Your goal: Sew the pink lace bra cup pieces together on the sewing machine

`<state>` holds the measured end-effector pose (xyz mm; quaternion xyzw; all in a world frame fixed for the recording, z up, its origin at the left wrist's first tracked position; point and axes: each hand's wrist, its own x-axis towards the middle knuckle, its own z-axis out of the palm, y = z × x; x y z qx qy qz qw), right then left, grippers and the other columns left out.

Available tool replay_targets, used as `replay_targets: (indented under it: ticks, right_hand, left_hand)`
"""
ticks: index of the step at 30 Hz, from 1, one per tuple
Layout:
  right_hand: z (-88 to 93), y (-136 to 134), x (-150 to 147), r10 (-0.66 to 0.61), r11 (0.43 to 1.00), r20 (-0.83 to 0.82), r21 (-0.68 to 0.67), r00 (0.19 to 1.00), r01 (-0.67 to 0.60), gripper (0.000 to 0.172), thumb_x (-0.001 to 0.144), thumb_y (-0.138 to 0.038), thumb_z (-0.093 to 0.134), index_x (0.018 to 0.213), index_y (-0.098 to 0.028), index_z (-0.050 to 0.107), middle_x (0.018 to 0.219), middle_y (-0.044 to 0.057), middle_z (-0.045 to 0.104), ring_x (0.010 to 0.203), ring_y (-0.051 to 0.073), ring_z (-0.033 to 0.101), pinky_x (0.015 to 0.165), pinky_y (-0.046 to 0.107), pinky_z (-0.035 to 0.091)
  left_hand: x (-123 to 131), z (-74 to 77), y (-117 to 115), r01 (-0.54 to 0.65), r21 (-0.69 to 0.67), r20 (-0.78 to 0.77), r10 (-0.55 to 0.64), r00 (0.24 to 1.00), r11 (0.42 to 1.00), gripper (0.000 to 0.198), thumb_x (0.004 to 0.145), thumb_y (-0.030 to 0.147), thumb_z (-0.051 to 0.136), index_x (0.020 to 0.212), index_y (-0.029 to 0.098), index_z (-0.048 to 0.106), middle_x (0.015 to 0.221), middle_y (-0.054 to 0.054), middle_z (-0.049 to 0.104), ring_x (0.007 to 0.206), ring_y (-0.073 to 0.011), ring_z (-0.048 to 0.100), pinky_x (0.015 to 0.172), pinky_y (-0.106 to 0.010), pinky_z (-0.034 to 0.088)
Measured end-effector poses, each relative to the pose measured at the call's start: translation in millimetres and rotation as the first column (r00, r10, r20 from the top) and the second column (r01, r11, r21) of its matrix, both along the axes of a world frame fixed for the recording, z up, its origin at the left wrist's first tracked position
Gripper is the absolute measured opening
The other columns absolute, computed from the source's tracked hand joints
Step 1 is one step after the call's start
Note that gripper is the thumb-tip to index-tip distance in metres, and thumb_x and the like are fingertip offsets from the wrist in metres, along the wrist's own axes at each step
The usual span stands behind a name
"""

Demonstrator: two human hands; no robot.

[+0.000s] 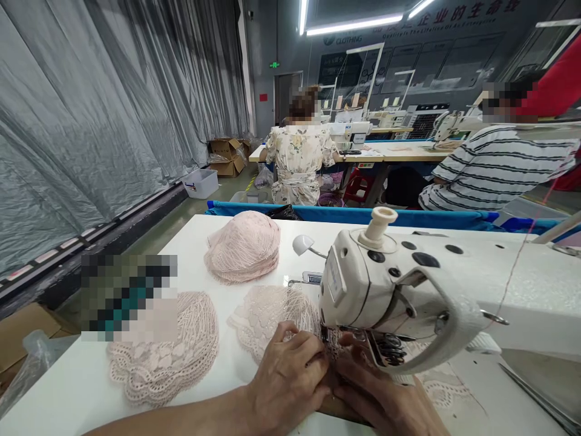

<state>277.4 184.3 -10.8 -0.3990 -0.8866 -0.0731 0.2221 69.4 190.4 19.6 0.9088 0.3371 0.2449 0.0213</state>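
Observation:
A pale pink lace bra cup (265, 318) lies under the head of a white sewing machine (345, 284), its scalloped edge toward the left. My left hand (290, 372) grips the lace just left of the needle, fingers curled and pressed together. On the other side of the needle, my right hand (376, 384) has its fingers closed on the same piece; the machine's guard partly covers them. The needle point and the seam are hidden behind my fingers. More lace (442, 387) shows on the table right of my right hand.
Left on the white table (236, 396) sits a stack of lace pieces (181, 345); a domed stack of cups (245, 245) stands behind. Tweezers (538, 399) lie at right. Beyond a blue cloth edge (399, 216) sit two people (297, 157). Cardboard boxes (227, 157) stand on the floor.

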Motion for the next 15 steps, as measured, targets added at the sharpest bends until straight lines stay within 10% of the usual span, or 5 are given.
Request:
replay_targets:
  ticks: [15]
  right_hand:
    - [6.8,-1.2,0.3,0.105,0.992,0.018,-0.069,0.994,-0.104,0.021,0.085,-0.034,0.058,0.102,-0.032,0.069,0.099,0.007,0.068,0.084,0.022,0.067,0.071,0.035,0.057]
  left_hand:
    - [1.1,-8.1,1.7,-0.008,0.094,0.031,0.005,0.999,0.996,0.014,0.093,0.013,0.045,0.085,0.013,0.056,0.083,-0.001,0.060,0.082,-0.0123,0.056,0.083,-0.033,0.036]
